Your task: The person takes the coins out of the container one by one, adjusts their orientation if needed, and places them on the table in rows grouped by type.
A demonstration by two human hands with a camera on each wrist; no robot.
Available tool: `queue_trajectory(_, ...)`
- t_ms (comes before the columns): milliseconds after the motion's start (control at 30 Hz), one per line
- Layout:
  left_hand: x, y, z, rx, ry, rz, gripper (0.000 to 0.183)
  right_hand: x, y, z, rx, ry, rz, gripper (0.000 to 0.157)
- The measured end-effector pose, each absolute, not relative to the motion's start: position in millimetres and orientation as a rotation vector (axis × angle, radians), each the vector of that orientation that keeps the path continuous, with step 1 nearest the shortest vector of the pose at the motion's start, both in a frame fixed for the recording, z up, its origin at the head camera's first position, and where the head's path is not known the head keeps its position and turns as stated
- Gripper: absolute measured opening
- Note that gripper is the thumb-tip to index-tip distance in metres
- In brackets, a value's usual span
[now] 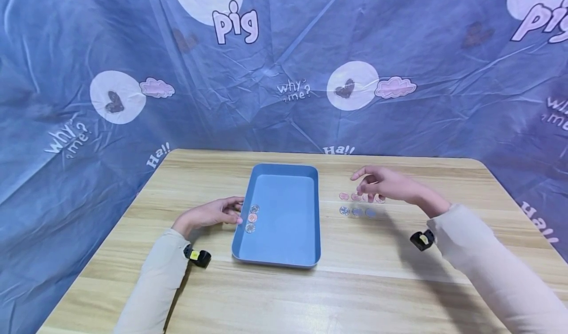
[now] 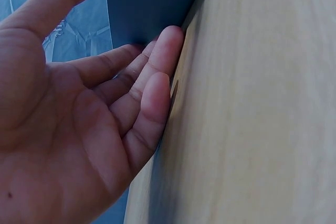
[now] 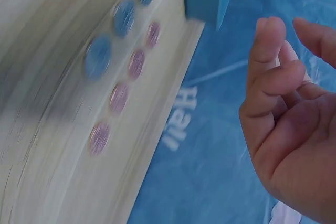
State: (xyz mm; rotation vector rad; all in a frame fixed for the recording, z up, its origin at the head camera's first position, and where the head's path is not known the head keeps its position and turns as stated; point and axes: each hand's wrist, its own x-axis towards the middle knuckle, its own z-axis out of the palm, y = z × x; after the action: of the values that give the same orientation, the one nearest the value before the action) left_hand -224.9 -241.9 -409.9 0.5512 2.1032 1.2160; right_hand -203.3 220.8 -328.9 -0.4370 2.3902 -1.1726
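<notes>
Pickup seems the step: the right hand (image 1: 385, 183), loosely bent, empty, should pinch 1 disc (image 1: 344, 210) near the table's (image 1: 284, 299) far edge; the left hand (image 1: 210, 213) loosely touches the tray's (image 1: 284, 220) left edge.

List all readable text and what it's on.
"pig": blue cloth, twice; right one cut off by the picture edge.
"why me?": blue cloth, three times; rightmost cut off.
"Ha!!": blue cloth, three times.
Too small or blurred to read: yellow labels at both wrists, any marks on the discs.
</notes>
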Motion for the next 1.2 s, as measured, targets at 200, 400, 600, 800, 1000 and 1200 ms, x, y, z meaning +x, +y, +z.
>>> queue_trajectory(200, -224.8, -242.0, -410.4, 0.551, 2.103, 1.211, 0.082, -198.5, 193.7, -322.3, -0.539, 2.356, -1.161, 0.035)
queue_trajectory(400, -225.6, -241.8, -410.9, 0.562, 2.099, 1.209, 0.083, -196.6, 170.2, -312.4, -0.620, 2.327, -1.173, 0.034)
queue_trajectory(600, -225.4, -241.8, -410.4, 0.558, 2.097, 1.212, 0.082, -199.4, 149.8, -308.0, -0.637, 2.323, -1.164, 0.033)
queue_trajectory(800, -224.0, -240.9, -407.9, 0.564, 2.099, 1.214, 0.081, -202.5, 127.0, -302.9, -0.612, 2.316, -1.187, 0.034)
queue_trajectory(1000, -223.5, -239.3, -406.9, 0.549, 2.087, 1.223, 0.081, -204.7, 101.0, -302.1, -0.576, 2.298, -1.235, 0.034)
queue_trajectory(1200, -223.2, -239.5, -407.4, 0.547, 2.083, 1.228, 0.080, -209.3, 78.1, -306.5, -0.573, 2.266, -1.287, 0.031)
